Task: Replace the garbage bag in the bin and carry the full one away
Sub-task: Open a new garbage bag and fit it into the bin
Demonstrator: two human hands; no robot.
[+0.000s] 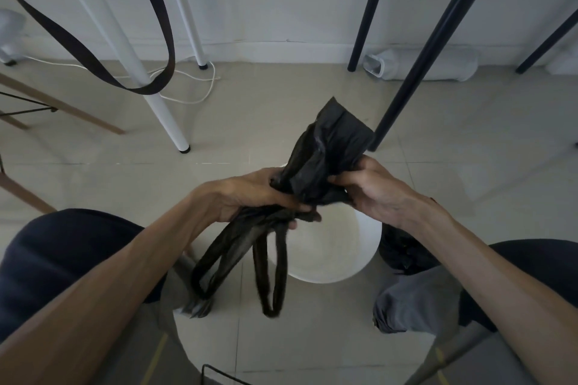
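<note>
Both hands are up over the white bin (337, 262), working a folded black garbage bag (325, 162) between them: the left hand (250, 197) is curled round the gathered end where the two handle loops (272, 278) dangle, and the right hand (372, 191) pinches the bunched body of it. To my eye this is the fresh liner being shaken open, so the next move calls for finding the mouth, spreading it wide and settling it down inside the bin. A dark crumpled mass (403, 253) sits just beside the bin, under the right forearm (the full bag, I would guess, though most of it is hidden). The bin's far rim is covered by the hands, and I can't see whether anything lies inside.
</note>
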